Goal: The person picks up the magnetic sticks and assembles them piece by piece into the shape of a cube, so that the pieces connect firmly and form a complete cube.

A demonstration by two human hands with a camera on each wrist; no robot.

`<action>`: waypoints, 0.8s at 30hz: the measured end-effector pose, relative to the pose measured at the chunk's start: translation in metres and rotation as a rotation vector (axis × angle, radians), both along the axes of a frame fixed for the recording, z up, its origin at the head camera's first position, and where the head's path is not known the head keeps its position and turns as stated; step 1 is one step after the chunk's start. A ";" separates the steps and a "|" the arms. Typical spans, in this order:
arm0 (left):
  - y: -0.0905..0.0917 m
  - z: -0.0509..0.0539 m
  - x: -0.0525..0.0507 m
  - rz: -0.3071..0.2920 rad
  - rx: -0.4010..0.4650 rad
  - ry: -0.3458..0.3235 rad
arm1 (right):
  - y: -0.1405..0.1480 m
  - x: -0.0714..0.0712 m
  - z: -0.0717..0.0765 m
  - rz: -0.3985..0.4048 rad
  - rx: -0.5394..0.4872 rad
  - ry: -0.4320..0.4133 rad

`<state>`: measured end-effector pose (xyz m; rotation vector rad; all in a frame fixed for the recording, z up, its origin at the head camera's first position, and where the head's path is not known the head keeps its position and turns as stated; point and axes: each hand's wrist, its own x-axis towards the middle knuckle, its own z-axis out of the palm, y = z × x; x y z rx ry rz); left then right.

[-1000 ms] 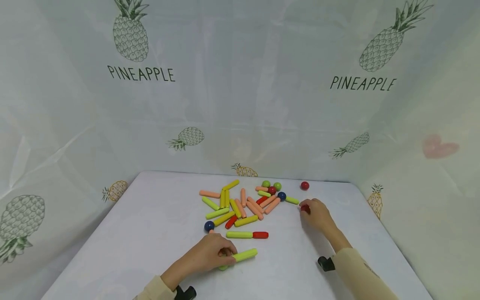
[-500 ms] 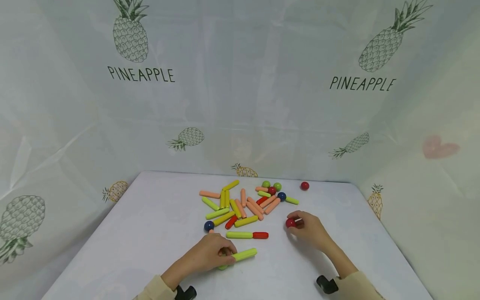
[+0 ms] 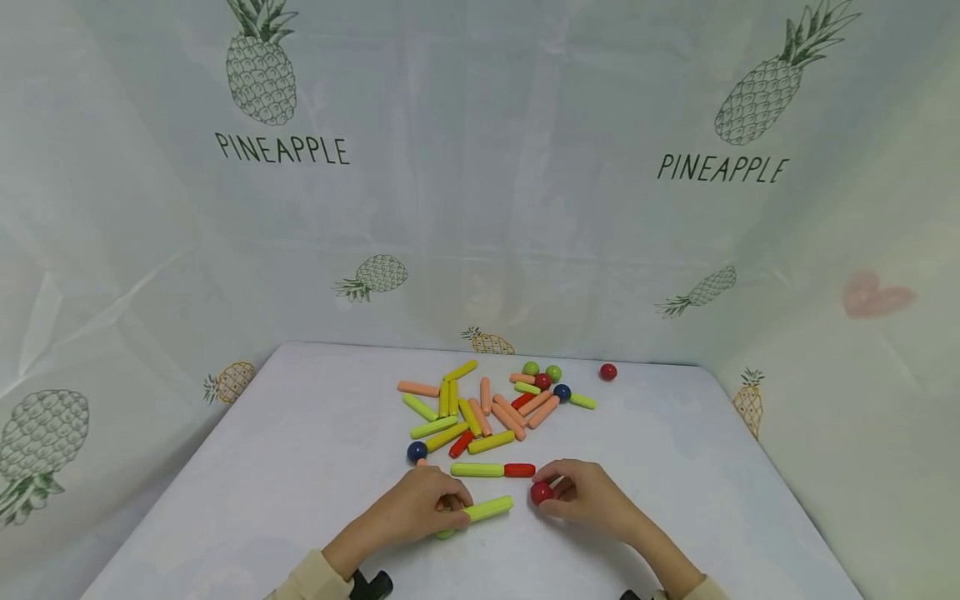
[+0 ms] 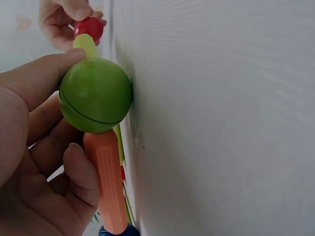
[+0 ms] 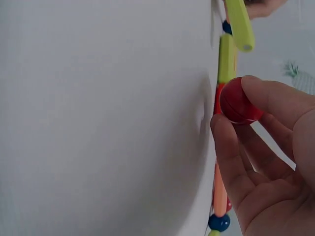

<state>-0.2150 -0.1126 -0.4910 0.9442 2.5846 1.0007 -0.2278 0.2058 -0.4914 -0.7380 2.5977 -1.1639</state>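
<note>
Evidently both hands are occupied, with 12 o'clock here being the far edge of the worktop (image 3: 300,467) in the head view. The left hand (image 3: 420,506) reaches in from about 7 o'clock, fingers curled, and grips a lime stick (image 3: 491,507) right beside a green ball (image 4: 96,96). The right hand (image 3: 588,496) comes in from about 4 o'clock, its fingers toward 9, and pinches a red ball (image 3: 542,493) between thumb and fingertips.

The gripped lime stick's long axis slants gently, its free end pointing between 2 and 3 o'clock, toward the pinched red ball but apart from it. An orange stick (image 4: 106,182) also meets the green ball and runs toward 11 o'clock, ending at a blue ball (image 3: 417,452); whether those two are joined cannot be told.

Beyond the hands, a second lime stick (image 3: 477,470) and a red stick (image 3: 520,470) lie end to end along the 9-to-3 line, and the pinched ball sits just beside the red end, toward 5 o'clock.

Counting everything visible, there are three red balls, three green and two blue; six yellow sticks (image 3: 491,442), six lime, three red and nine orange.
</note>
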 end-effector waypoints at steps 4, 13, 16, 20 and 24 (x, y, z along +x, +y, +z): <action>0.000 0.000 0.000 -0.003 -0.005 0.004 | -0.011 0.003 -0.003 0.015 -0.006 -0.044; -0.001 0.000 -0.001 -0.002 -0.006 -0.008 | -0.024 0.008 -0.001 0.055 -0.040 -0.033; -0.001 0.001 0.000 -0.004 -0.007 0.000 | -0.027 0.009 0.000 0.066 -0.045 -0.032; -0.002 0.001 0.001 -0.012 -0.018 0.021 | -0.027 0.009 0.000 0.070 -0.041 -0.033; -0.004 0.002 0.001 -0.020 -0.029 0.029 | -0.028 0.009 0.000 0.090 -0.044 -0.043</action>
